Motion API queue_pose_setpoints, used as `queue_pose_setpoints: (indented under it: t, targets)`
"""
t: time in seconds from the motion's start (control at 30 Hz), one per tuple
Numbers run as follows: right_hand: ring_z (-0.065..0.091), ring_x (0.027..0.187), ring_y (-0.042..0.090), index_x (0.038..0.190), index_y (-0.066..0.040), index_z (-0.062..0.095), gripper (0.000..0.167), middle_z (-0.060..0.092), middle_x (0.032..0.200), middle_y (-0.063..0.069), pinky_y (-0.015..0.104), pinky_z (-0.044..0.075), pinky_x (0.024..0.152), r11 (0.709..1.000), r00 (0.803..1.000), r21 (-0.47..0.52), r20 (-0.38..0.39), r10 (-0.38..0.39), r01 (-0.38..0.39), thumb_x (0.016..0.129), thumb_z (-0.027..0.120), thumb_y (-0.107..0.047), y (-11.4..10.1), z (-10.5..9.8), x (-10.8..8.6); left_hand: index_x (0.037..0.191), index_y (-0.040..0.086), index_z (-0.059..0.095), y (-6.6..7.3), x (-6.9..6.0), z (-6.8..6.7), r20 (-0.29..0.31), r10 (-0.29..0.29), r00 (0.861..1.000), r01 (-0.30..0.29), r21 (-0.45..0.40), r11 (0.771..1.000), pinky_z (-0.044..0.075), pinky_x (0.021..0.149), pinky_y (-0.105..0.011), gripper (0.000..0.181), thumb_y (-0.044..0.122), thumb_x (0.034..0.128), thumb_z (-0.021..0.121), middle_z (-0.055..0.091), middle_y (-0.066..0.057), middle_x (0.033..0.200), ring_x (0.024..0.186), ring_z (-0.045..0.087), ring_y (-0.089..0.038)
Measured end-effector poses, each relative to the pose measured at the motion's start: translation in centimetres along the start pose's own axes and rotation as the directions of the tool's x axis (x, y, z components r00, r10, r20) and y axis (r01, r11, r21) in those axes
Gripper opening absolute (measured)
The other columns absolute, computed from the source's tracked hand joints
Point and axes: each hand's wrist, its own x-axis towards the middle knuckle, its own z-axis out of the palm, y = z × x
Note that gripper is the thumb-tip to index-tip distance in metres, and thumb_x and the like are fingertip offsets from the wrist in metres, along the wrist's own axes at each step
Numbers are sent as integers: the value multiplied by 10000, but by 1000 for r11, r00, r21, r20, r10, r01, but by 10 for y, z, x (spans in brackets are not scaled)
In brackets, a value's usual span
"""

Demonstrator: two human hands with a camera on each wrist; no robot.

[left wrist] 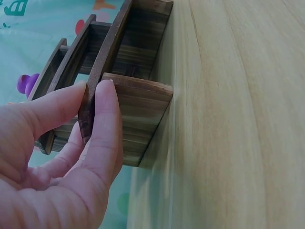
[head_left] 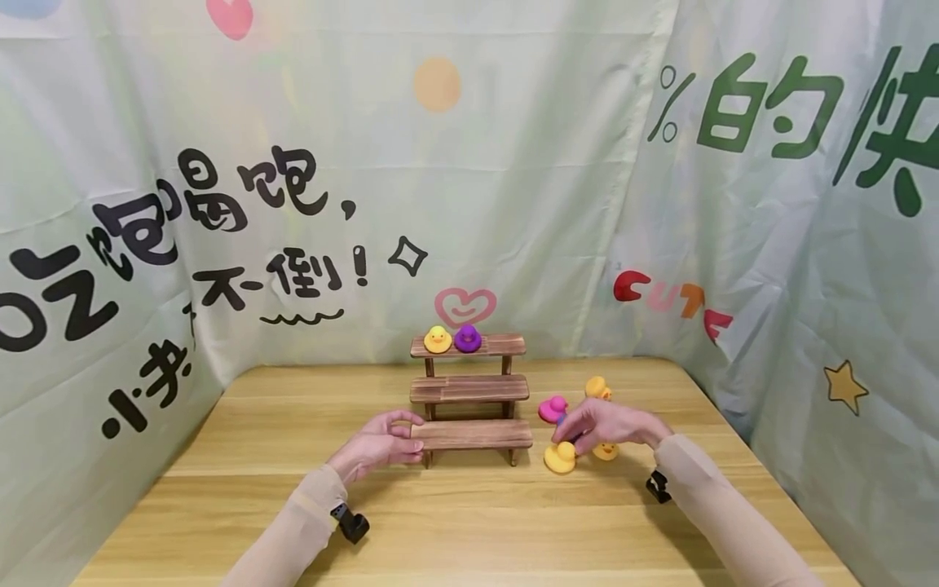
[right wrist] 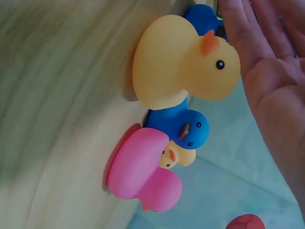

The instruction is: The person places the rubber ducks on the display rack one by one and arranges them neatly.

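Observation:
My left hand (head_left: pixel 381 444) pinches the left end of the lowest board of a three-step wooden stand (head_left: pixel 469 434), thumb on one face and fingers on the other in the left wrist view. My right hand (head_left: pixel 605 424) reaches down over a group of rubber ducks, its fingers partly hidden. Close by are a yellow duck (head_left: pixel 561 458), a pink duck (head_left: pixel 553 410) and a blue duck (right wrist: pixel 178 125). Another blue duck (right wrist: pixel 202 19) shows partly beside the right fingers, whose tips are out of the right wrist view; I see no duck gripped.
On the stand's top board sit a yellow duck (head_left: pixel 438 339) and a purple duck (head_left: pixel 468 338). More yellow ducks lie behind (head_left: pixel 597 387) and beside the right hand. Printed cloth (head_left: pixel 513 204) encloses the wooden table (head_left: pixel 469 522) at the back and sides.

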Motion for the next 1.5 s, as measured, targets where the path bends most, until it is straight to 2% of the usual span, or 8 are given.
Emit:
queue_pose_setpoints:
  t: [0.13,0.3,0.53,0.7,0.93,1.1,1.27,1.5]
  targets:
    - [635,1146,267,1190,-7,677,352,666,1229,159,296,575,891,999,999,-16,-16,37,-37,840,693,31,-1,2,0,1306,-52,428,-2,-1,0,-6,1,1000,-1,-3,1000,580,902,-399,522,-82,843,667,540,-72,910,861,690,-227]
    - [651,1094,206,1153,-24,703,335,678,1188,150,266,577,865,997,998,-41,-31,57,-58,822,727,17,-2,4,1,1306,-54,428,-2,-1,0,-5,5,1000,-5,-7,1000,584,892,-389,531,-78,836,674,546,-72,914,856,685,-220]
    - [652,921,162,1118,20,706,322,690,1058,129,243,590,770,999,1000,-43,-14,23,-23,799,742,43,0,9,3,1308,-47,431,-2,0,1,-3,2,1000,-2,-16,1000,585,889,-384,531,-75,837,674,554,-77,929,851,682,-214]
    - [654,903,165,1104,6,705,328,703,1013,83,246,590,761,998,1000,-50,-3,28,-28,782,756,40,-1,12,2,1311,-50,427,-2,0,1,5,1,1000,-1,-16,1000,586,886,-383,532,-65,842,678,569,-80,932,849,679,-209]
    - [632,879,152,1081,2,700,308,682,974,89,226,575,782,995,999,-96,1,34,-33,785,786,-4,-6,16,3,1317,-64,416,-1,-1,1,4,2,1000,-2,-7,1000,590,876,-375,547,-61,840,683,572,-78,921,831,674,-204]
    - [617,853,138,1060,-31,712,287,677,947,40,211,556,755,989,997,-129,-28,75,-78,787,798,-42,-6,19,4,1317,-59,422,0,-1,2,-5,-6,1000,5,-6,1000,590,877,-386,535,-68,845,675,571,-78,912,834,677,-211]
    - [616,827,122,1045,-78,721,266,673,918,13,195,537,696,982,990,-148,-86,108,-120,791,802,-85,-5,21,-3,1325,-64,418,-1,4,5,19,9,1000,-9,2,1000,583,896,-403,549,-50,846,685,565,-68,904,854,682,-215]
    - [632,818,159,1017,-126,717,237,690,906,35,211,529,673,987,984,-135,-165,68,-91,798,805,-147,-10,21,2,1302,-41,441,-2,0,2,-17,-2,1000,2,1,1000,596,860,-376,514,-71,844,672,571,-67,889,841,687,-216]
